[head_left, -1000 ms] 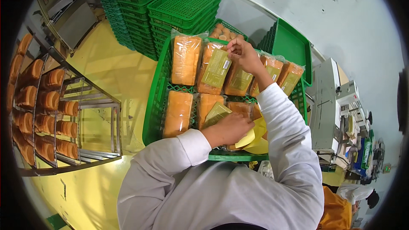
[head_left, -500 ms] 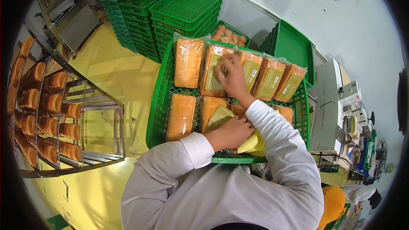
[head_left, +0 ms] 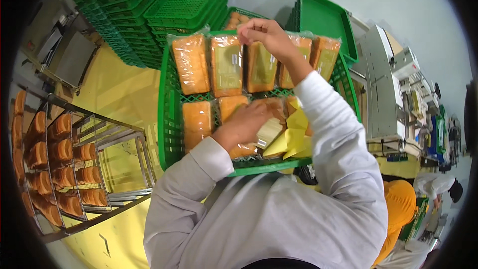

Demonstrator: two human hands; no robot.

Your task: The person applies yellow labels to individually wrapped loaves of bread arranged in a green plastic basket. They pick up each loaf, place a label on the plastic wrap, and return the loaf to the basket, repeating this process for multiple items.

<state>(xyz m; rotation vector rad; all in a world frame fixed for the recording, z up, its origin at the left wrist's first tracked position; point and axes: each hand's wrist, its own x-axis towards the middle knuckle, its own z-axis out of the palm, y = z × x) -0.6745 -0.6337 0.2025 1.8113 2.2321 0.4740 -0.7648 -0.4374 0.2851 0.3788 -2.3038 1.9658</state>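
Wrapped bread loaves [head_left: 191, 67] stand in two rows inside a green plastic crate [head_left: 166, 114]. Several loaves in the far row carry olive-gold labels [head_left: 228, 69]; the leftmost has none. My left hand [head_left: 245, 125] is over the near row, closed on a small stack of labels [head_left: 269, 130]. Loose yellow sheets [head_left: 295, 137] lie beside this stack, on the near loaves. Above the far row, by the tops of the second and third loaves, my right hand [head_left: 269, 37] is raised with fingers curled together. Whether anything is between its fingertips is hidden.
Stacked green crates [head_left: 186, 2] stand beyond on the left, and round buns [head_left: 236, 20] show behind my crate. A wire rack of bread [head_left: 62, 149] is at the left. On the right are a pale machine [head_left: 381, 84] and a person in orange [head_left: 398, 204].
My right hand has lifted off the second far loaf, whose label now lies exposed. My left hand has shifted left over the near row. The whole view has turned slightly.
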